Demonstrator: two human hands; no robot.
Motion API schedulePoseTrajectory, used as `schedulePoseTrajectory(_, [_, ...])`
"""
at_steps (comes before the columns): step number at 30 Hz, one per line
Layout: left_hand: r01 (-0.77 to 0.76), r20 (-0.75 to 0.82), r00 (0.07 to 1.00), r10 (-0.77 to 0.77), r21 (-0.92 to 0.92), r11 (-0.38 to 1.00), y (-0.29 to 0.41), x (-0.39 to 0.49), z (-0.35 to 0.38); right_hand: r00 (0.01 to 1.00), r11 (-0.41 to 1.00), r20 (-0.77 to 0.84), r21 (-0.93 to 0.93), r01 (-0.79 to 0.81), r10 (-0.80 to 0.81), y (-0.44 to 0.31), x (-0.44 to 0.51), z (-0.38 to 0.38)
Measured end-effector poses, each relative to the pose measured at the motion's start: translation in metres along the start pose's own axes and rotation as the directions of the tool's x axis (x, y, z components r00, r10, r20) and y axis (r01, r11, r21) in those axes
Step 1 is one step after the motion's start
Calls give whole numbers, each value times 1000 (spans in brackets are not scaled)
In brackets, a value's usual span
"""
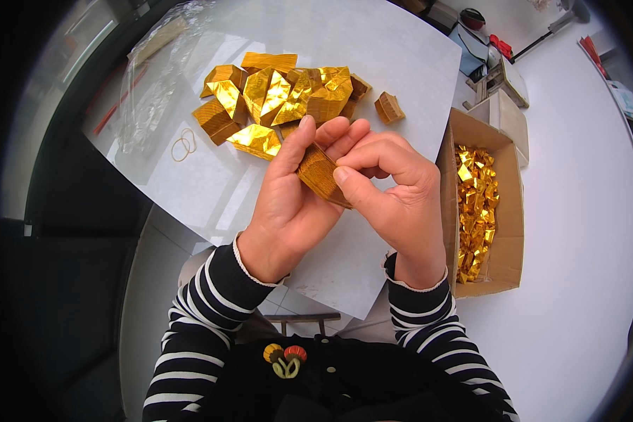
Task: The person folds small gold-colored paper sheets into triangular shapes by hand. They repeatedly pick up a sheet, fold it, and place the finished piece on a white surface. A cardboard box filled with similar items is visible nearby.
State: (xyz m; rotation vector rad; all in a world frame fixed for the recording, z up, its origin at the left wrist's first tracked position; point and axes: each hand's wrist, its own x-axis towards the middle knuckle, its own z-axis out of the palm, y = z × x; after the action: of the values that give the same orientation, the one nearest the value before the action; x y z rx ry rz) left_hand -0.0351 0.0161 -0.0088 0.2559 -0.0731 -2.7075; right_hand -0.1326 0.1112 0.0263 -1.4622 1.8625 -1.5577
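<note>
A flat, folded piece of gold paper [320,173], perhaps several layers thick, lies slanted across my left palm. My left hand [285,205] cradles it, with the thumb along its far left edge and the fingers behind. The thumb and index finger of my right hand [398,195] pinch its right edge. Just beyond my hands is a heap of folded gold foil paper [266,95], some faces shiny, others brown-gold with fine lines. One small folded gold piece [389,108] sits apart, right of the heap.
The pale table [401,47] carries two rubber bands [183,145] and a clear plastic wrapper [155,89] at left. On the right, below the tabletop, stands an open cardboard box [509,232] holding many gold foil pieces [475,211]. A stool [511,82] is behind it.
</note>
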Motion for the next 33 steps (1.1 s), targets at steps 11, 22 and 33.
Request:
schedulePoseTrajectory(11, [-26,-59,998,26,10,1000,-1,2,2,970,997,-237,-72,38,-54,7,2,14])
schedulePoseTrajectory(22, [18,-29,999,-20,-65,998,2,5,-5,966,965,-208,241,-99,151,7,3,6])
schedulePoseTrajectory(33, [81,-15,997,-80,162,983,7,-3,-2,783,802,-289,-445,399,-550,15,7,-3])
